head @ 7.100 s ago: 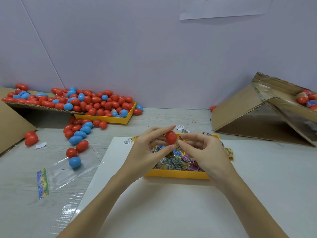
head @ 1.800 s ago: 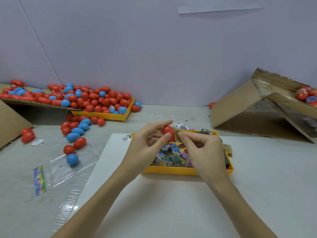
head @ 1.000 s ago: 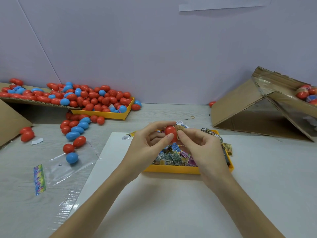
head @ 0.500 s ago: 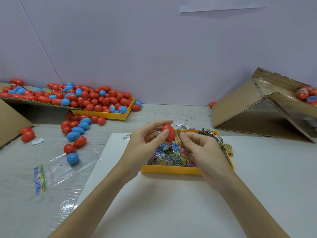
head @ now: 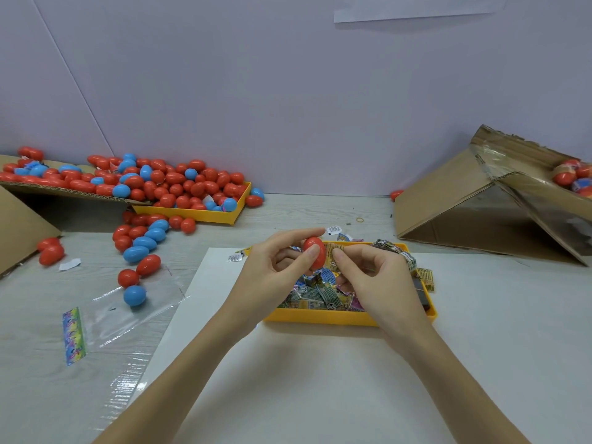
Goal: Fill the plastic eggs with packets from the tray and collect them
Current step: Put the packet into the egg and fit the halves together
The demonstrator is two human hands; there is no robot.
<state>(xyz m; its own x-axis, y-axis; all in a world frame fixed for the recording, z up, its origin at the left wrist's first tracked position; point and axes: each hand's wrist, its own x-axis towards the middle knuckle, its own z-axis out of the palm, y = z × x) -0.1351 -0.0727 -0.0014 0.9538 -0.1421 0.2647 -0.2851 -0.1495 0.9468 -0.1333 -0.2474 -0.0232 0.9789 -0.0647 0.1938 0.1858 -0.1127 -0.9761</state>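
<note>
Your left fingers [head: 315,251] curl round a red egg [head: 314,256], thumb in front and forefinger over its top, holding it above the far edge of the tray [head: 323,316]. Your right fingers [head: 341,254] pinch a yellow packet [head: 331,255] against the egg's right side. Whether the egg is open there you cannot tell. Keep the left hand [head: 272,277] steady, fold the packet small, and push it fully inside before pressing the halves together, so no wrapper catches in the seam. Spare eggs [head: 144,243] lie well left of the tray.
</note>
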